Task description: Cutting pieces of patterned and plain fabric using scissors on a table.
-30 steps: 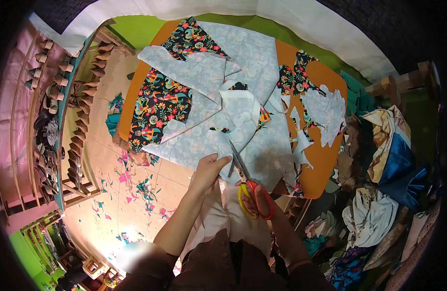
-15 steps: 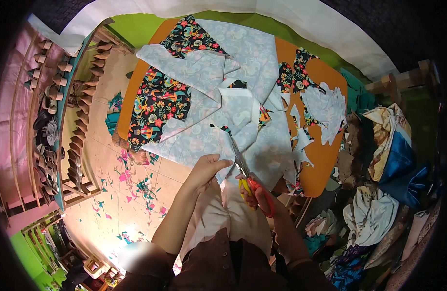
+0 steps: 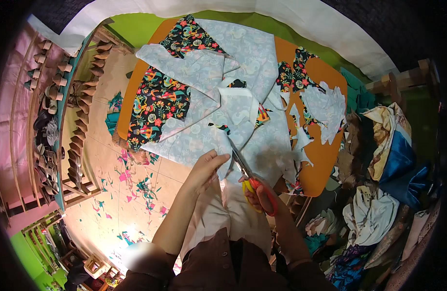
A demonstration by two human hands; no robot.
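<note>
My right hand [image 3: 258, 198] grips a pair of scissors [image 3: 241, 164] with one red and one yellow handle. Their metal blades point away from me, into the near edge of a large patterned cloth [image 3: 184, 140] whose pale back faces up. Just left of the blades, my left hand [image 3: 204, 170] pinches that cloth edge between thumb and fingers. A small flap beyond the scissor tips shows the dark, bright-flowered printed side [image 3: 219, 128]. The cloth lies in folds across an orange tabletop [image 3: 325, 162]. Where exactly the blades meet the cloth is partly hidden.
Cut scraps [image 3: 325, 109] lie at the table's right. Racks of wooden shoe forms [image 3: 82, 116] stand at left. Pink and teal clippings [image 3: 146, 191] litter the tiled floor. Heaped fabrics [image 3: 371, 216] fill the right side.
My right hand and the scissors have shifted slightly to the right. My left fingers have moved a little farther up along the cloth edge. The cloth by the blades has shifted slightly.
</note>
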